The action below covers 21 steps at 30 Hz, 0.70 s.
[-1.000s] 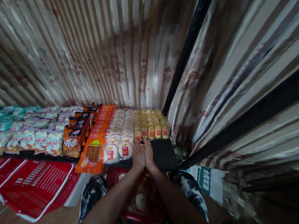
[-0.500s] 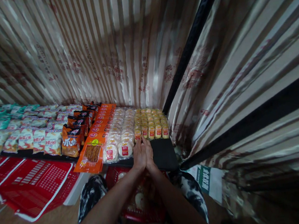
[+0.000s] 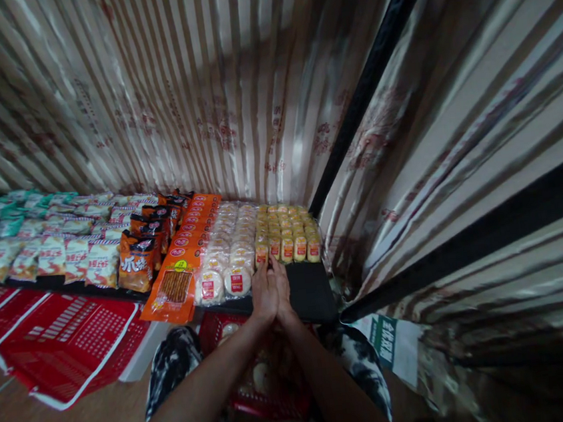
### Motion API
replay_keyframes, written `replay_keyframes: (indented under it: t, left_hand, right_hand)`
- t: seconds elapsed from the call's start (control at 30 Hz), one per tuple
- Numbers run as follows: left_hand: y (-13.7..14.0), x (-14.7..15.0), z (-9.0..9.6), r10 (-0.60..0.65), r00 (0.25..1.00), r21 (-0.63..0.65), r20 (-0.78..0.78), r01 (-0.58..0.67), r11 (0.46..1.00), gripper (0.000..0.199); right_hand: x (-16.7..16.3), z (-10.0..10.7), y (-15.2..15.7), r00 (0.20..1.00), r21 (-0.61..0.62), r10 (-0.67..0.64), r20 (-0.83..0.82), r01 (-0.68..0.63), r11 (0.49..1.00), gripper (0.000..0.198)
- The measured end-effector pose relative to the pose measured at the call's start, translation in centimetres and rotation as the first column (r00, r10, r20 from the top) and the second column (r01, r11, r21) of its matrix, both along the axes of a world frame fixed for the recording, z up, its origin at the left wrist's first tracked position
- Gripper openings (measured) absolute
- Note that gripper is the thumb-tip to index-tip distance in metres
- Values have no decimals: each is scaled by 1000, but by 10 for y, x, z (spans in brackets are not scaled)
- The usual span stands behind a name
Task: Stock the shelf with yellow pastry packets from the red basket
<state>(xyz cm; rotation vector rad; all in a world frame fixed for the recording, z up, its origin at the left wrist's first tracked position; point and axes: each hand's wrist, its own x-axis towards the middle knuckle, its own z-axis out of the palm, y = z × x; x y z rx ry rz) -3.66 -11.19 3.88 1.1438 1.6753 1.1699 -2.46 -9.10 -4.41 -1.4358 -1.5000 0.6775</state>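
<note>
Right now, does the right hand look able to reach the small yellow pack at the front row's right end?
Probably yes: nothing visible blocks the right hand across the black shelf toward that yellow pack.

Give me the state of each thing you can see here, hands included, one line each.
Left hand: fingers extended, beside the right; grip unclear
Right hand: fingers extended forward; grip unclear
Small yellow packs: lined up in rows
Round white cakes: clear-wrapped, lined up
Orange stick-snack packets: overlapping, front one face up
Orange-and-black bags: lined up
Red basket between the knees: holding items
Striped curtain: hanging in folds
</note>
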Motion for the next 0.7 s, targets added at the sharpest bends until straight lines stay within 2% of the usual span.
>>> replay_keyframes:
  t: [0.17, 0.27, 0.53, 0.7]
  left_hand:
    - [-11, -6, 21, 14, 1000, -15, -20, -14, 1000, 44]
    - [-22, -19, 27, -61, 997, -20, -36, 60, 998, 44]
    - [-36, -24, 1, -44, 993, -38, -111, 40, 998, 39]
    - [-57, -26, 2, -53, 998, -12, -35, 53, 999, 35]
  right_hand:
    - [20, 8, 2, 999, -3, -15, 42, 15, 1000, 45]
    - [19, 13, -3, 998, 3, -29, 54, 29, 1000, 50]
    - [19, 18, -21, 998, -14, -27, 64, 28, 1000, 48]
    - [19, 17, -43, 999, -47, 28, 39, -26, 999, 45]
